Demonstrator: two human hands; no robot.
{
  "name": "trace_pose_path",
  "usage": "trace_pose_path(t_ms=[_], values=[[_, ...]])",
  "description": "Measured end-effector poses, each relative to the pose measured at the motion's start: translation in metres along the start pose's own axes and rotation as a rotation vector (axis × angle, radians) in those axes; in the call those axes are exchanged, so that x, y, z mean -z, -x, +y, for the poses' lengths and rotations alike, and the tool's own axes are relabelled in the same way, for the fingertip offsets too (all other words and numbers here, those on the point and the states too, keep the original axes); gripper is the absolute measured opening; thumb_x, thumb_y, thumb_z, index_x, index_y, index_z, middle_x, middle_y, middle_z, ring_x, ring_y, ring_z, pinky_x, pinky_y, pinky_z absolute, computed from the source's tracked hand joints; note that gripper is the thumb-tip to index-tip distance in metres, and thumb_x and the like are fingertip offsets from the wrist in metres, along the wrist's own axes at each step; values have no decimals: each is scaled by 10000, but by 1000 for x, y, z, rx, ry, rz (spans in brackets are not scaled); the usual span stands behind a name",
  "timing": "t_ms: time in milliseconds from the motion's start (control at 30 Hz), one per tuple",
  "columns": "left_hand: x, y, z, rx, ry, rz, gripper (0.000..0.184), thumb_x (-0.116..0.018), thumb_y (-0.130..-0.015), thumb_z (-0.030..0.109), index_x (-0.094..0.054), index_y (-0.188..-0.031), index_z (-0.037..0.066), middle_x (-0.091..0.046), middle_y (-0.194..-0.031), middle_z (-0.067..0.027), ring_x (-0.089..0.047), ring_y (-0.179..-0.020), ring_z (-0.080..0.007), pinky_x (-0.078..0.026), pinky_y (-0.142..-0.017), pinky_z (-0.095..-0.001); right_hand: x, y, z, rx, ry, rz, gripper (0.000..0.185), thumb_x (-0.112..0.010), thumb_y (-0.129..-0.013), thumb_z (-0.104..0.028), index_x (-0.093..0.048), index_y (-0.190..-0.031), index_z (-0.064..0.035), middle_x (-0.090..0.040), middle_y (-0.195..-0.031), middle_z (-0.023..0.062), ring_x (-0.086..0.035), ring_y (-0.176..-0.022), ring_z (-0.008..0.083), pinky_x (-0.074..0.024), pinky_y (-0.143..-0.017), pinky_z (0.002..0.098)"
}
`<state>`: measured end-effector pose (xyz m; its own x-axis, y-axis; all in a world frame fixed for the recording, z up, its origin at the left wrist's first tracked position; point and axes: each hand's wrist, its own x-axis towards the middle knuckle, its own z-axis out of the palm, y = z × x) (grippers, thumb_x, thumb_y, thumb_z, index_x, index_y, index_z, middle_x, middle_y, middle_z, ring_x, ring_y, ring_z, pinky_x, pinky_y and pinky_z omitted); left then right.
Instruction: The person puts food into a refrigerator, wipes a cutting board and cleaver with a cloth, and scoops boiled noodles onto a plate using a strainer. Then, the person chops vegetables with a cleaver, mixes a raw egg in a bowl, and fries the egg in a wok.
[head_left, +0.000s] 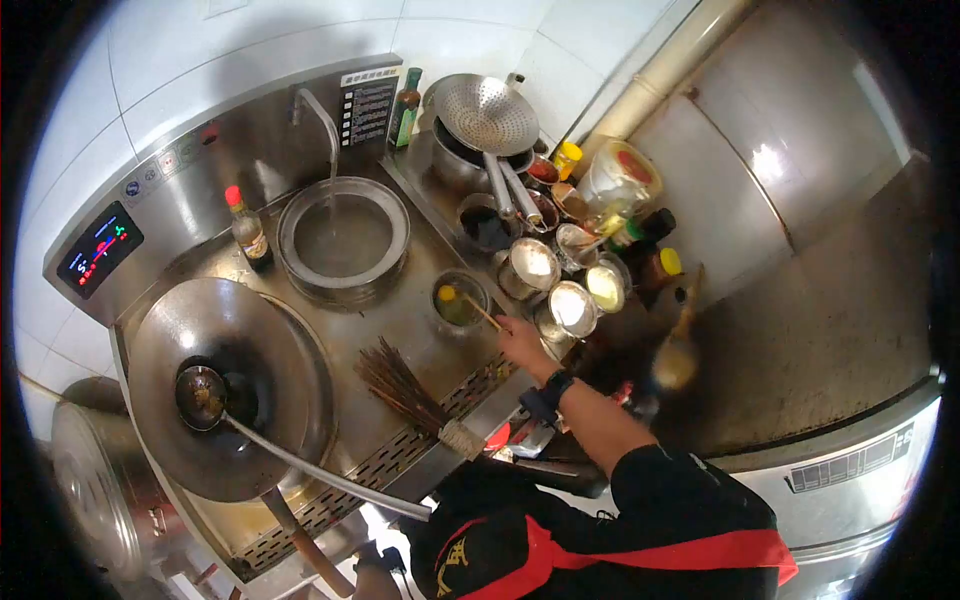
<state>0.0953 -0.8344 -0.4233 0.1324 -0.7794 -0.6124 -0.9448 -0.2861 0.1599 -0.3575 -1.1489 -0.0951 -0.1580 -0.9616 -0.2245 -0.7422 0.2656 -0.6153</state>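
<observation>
Chopsticks [482, 313] are held in my right hand [523, 345], with their tips in a small metal bowl [438, 300] that contains a yellow yolk [446, 293] and liquid. At the bottom edge, near the wok's wooden handle [318, 560], my left hand [378, 570] is barely visible; its fingers cannot be made out. A long-handled ladle [203, 396] rests inside the large wok [270, 350] at the left. Between the wok and the bowl lies a bamboo brush [405, 388].
Water runs from a faucet [322, 112] into a round pot [400, 240]. A red-capped bottle [249, 230] stands beside it. Seasoning containers [573, 307] crowd the right side, below a strainer [487, 115]. A slotted drain [385, 458] follows the front edge.
</observation>
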Motion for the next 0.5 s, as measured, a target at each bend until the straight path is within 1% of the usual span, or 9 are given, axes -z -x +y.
trace_pose_path(t_ms=[133,167,233,267,333,367,433,467,500], values=[[-3,1,-5,-25,0,-21,303,-658,-833,416,-702,-883,120,-704,-860,-111,-663,-776,-287,-498,-656,-446,-7,3,1,125,7,205,440,-559,-888,-215,-601,-1293,-46,-687,-789,142,-645,-655,220,-503,-651,359],[-7,6,-7,-17,9,-35,305,-654,-836,418,-703,-882,120,-704,-861,-112,-664,-777,-284,-499,-654,-445,-12,-8,18,44,6,222,454,-578,-879,-219,-599,-1301,-56,-679,-742,116,-618,-599,206,-486,-610,370],[-8,14,-13,-8,14,-46,308,-647,-842,420,-703,-880,120,-704,-861,-113,-665,-781,-279,-501,-650,-442,11,13,-31,-116,64,-113,386,-577,-913,-190,-621,-1267,-45,-709,-875,161,-666,-749,249,-514,-689,377],[-11,16,-15,-7,13,-58,309,-644,-846,422,-704,-879,120,-704,-861,-114,-666,-782,-277,-501,-648,-440,5,11,-21,-117,58,-127,386,-577,-913,-190,-621,-1267,-45,-709,-875,161,-666,-749,249,-514,-689,377],[-12,21,-18,-1,17,-69,313,-636,-852,424,-704,-878,120,-704,-862,-116,-667,-785,-272,-503,-645,-437,-7,1,-5,-77,-176,153,382,-571,-916,-185,-625,-1273,-57,-676,-737,120,-633,-632,214,-498,-602,367],[-12,21,-18,1,18,-75,315,-633,-856,425,-705,-877,120,-704,-862,-116,-668,-787,-270,-504,-643,-435,-7,3,-5,-78,-179,151,382,-571,-916,-185,-625,-1273,-57,-676,-737,120,-633,-632,214,-498,-602,367],[-12,22,-21,1,25,-81,319,-626,-862,428,-706,-876,120,-704,-862,-118,-669,-790,-265,-505,-639,-432,-2,3,-3,-155,-200,-170,382,-562,-913,-167,-623,-1272,-52,-669,-739,112,-628,-629,208,-494,-601,357],[-13,23,-22,3,34,-81,321,-622,-865,429,-706,-875,120,-704,-862,-119,-670,-792,-262,-506,-637,-431,-5,0,1,-153,-199,-171,382,-562,-913,-167,-623,-1272,-52,-669,-739,112,-628,-629,208,-494,-601,357],[-13,26,-24,11,42,-83,323,-619,-869,431,-706,-874,120,-703,-863,-119,-671,-794,-260,-507,-636,-429,-10,-3,2,-89,-153,36,375,-571,-912,-174,-631,-1263,-57,-661,-732,93,-615,-614,189,-488,-588,345]])
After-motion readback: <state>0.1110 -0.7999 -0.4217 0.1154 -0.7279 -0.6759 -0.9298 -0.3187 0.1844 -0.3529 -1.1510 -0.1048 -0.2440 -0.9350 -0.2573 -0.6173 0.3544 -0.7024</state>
